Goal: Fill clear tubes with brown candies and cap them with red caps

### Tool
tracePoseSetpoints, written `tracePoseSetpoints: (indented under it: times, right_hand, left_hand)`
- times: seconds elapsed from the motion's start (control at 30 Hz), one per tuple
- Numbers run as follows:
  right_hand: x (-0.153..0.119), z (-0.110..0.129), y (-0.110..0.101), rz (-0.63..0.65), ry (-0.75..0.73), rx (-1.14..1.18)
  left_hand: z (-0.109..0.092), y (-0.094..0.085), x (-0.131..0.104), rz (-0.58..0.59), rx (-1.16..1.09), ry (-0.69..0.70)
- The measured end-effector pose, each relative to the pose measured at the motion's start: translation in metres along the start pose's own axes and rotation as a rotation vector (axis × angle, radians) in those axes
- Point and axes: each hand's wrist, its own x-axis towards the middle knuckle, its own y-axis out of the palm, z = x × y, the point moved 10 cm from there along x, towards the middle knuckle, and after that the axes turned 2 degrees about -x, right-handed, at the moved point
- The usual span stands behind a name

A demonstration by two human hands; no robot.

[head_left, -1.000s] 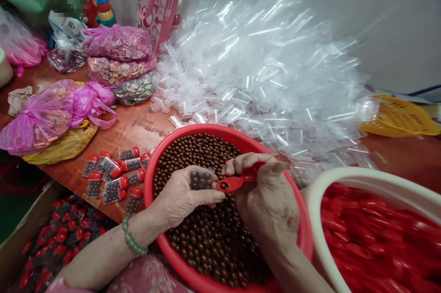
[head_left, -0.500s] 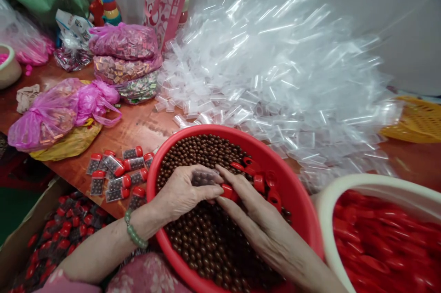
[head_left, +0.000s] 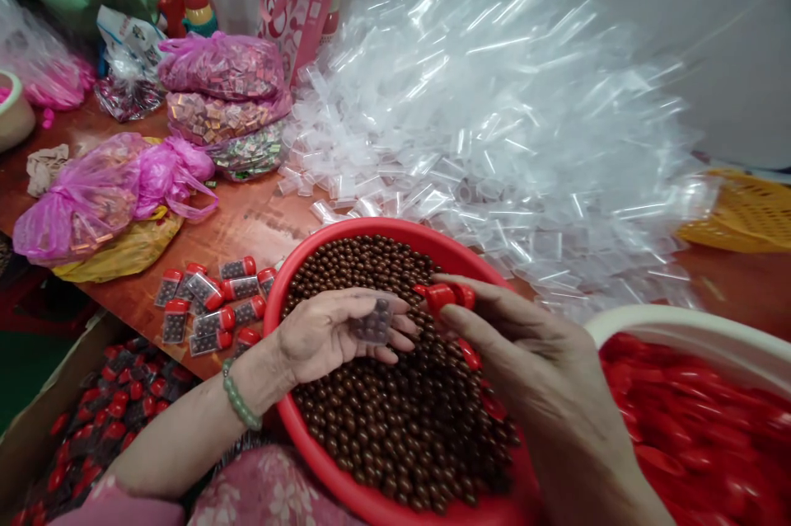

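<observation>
My left hand (head_left: 327, 332) holds a small clear plastic container (head_left: 372, 321) with brown balls inside, pinned by the thumb over outstretched fingers. No red cap shows on this container. Pinched between thumb and fingertips of my right hand (head_left: 525, 336) are red plastic caps (head_left: 450, 295); their exact number is hard to tell. Both hands are above a red basin (head_left: 371, 226) full of shiny brown balls (head_left: 371, 419). More red caps (head_left: 470, 354) lie on the balls, partly behind my right hand.
Left of the basin lie several filled, red-capped containers (head_left: 210, 320), with more in a box (head_left: 117, 410) below. A cream tub (head_left: 655, 320) of red caps stands at right. Behind are a heap of clear empty containers (head_left: 494, 114) and pink bags (head_left: 216, 68).
My hands have moved apart. My right hand has gone right and up with red caps in its fingers, while my left hand has turned and opened its fingers under the container.
</observation>
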Motion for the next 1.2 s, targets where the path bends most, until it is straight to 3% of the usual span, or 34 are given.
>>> tracePoseSetpoints:
  times: [0.1,0.33,0.5,0.57,0.73,0.87,0.93,1.03,1.13,1.2]
  right_hand:
    - [0.013,0.007,0.004,0.003,-0.022,-0.013]
    - [0.009,0.04,0.051,0.221,-0.326,-0.084]
    - [-0.007,0.044,0.052,0.171,-0.431,-0.2]
    - [-0.008,0.038,0.052,0.222,-0.376,-0.176]
    - [-0.004,0.006,0.058,0.502,0.008,0.044]
    - [0.002,0.003,0.054,0.583,0.04,-0.035]
    - [0.0,-0.001,0.058,0.628,0.117,0.041]
    - [-0.003,-0.008,0.062,0.591,0.233,0.255]
    - [0.0,-0.008,0.056,0.439,0.23,0.39]
    - [0.002,-0.008,0.048,0.343,0.207,0.408]
  left_hand:
    - [0.003,0.0,0.001,0.012,-0.028,-0.05]
    - [0.005,-0.007,0.001,-0.053,0.04,0.025]
    - [0.013,-0.012,0.003,-0.078,0.017,0.013]
    - [0.014,-0.012,0.004,-0.077,0.045,-0.006]
    - [0.017,-0.003,0.002,-0.015,0.165,-0.075]
    - [0.022,0.0,-0.002,0.007,0.245,-0.118]
    - [0.025,0.0,-0.003,0.011,0.281,-0.137]
    - [0.026,-0.002,-0.004,-0.033,0.253,-0.146]
    - [0.019,-0.004,-0.005,-0.08,0.173,-0.116]
    - [0.017,0.001,-0.007,-0.041,0.17,-0.115]
